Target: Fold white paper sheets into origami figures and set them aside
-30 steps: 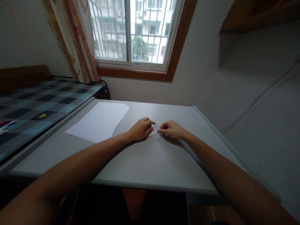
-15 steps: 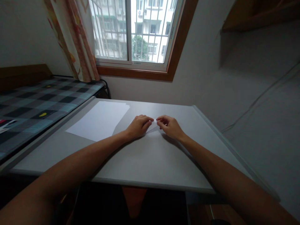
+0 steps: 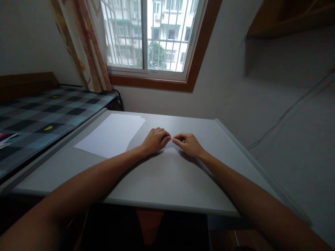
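Both of my hands meet near the middle of a grey table point(image 3: 167, 181). My left hand point(image 3: 155, 140) lies curled on a small folded piece of white paper point(image 3: 169, 142), fingers pressed down on it. My right hand point(image 3: 187, 143) pinches the same paper's right end between thumb and fingertips. Most of the folded paper is hidden under the hands. A stack of white paper sheets point(image 3: 111, 134) lies flat to the left of my left hand.
A bed with a checked cover point(image 3: 39, 116) runs along the table's left edge. A barred window point(image 3: 150, 35) with a patterned curtain point(image 3: 83, 45) is behind the table. A white wall bounds the right side, with a wooden shelf point(image 3: 288, 17) high up.
My right hand has shifted left and away from me, closing on my left hand. The paper between them is now almost covered. The left hand has edged slightly back.
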A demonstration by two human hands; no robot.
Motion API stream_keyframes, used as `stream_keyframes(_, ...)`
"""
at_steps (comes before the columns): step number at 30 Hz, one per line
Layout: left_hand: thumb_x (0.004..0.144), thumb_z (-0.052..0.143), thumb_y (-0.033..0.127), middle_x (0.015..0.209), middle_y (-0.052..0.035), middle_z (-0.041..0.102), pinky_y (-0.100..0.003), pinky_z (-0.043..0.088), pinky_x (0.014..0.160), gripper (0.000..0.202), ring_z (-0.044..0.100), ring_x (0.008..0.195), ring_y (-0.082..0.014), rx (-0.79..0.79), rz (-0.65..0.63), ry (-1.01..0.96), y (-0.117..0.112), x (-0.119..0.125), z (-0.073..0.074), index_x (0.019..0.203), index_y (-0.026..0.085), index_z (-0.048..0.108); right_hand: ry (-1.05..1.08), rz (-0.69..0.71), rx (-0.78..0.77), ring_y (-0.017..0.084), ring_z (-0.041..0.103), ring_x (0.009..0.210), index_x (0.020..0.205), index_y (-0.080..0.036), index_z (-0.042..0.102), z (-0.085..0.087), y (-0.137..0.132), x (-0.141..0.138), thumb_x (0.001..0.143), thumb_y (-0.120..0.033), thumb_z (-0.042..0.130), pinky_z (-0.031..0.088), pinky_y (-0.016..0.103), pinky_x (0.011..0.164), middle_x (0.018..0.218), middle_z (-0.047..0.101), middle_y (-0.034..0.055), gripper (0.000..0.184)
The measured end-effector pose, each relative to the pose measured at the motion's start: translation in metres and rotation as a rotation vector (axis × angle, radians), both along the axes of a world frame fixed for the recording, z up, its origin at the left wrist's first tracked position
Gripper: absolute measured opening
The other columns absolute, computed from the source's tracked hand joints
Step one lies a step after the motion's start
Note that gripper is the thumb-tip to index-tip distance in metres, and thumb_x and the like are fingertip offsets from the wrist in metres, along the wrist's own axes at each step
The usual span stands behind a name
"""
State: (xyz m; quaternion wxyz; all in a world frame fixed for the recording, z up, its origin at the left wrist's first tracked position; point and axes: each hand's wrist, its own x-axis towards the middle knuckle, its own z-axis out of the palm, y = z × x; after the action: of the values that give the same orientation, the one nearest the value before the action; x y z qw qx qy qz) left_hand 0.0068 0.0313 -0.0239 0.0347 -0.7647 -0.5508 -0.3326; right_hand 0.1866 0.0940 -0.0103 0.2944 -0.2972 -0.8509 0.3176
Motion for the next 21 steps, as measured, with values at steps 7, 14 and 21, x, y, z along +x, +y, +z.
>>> stream_keyframes(7,0.092,0.044,0.031,0.089,-0.0050,0.066,-0.036,0.037,0.081,0.023,0.056,0.086,-0.0194,-0.011,-0.012,0.111,-0.0001,-0.0006,0.0010,0.086,0.018,0.063,-0.055,0.014,-0.034,0.013,0.055,0.060,0.073,-0.012,0.070,0.0010,0.0002,0.0009,0.078,-0.031,0.057,0.040,0.025,0.058,0.068,0.067,0.0049,0.023)
stream_keyframes(14,0.092,0.041,0.031,0.093,-0.0068,0.066,-0.038,0.037,0.084,0.027,0.057,0.088,-0.0205,-0.111,-0.036,0.122,-0.0022,0.0007,0.0063,0.090,0.019,0.066,-0.068,-0.058,-0.025,0.012,0.051,0.055,0.068,-0.013,0.068,-0.0022,0.0005,0.0004,0.075,-0.029,0.059,0.039,0.025,0.056,0.061,0.064,0.0034,0.020)
stream_keyframes(21,0.091,0.043,0.030,0.088,-0.0072,0.067,-0.039,0.038,0.083,0.026,0.059,0.086,-0.0218,-0.128,-0.004,0.179,-0.0004,-0.0024,0.0089,0.087,0.018,0.066,-0.092,-0.021,-0.069,0.010,0.047,0.050,0.060,-0.013,0.063,-0.0015,0.0022,-0.0003,0.077,-0.034,0.054,0.036,0.024,0.053,0.055,0.059,0.0009,0.028)
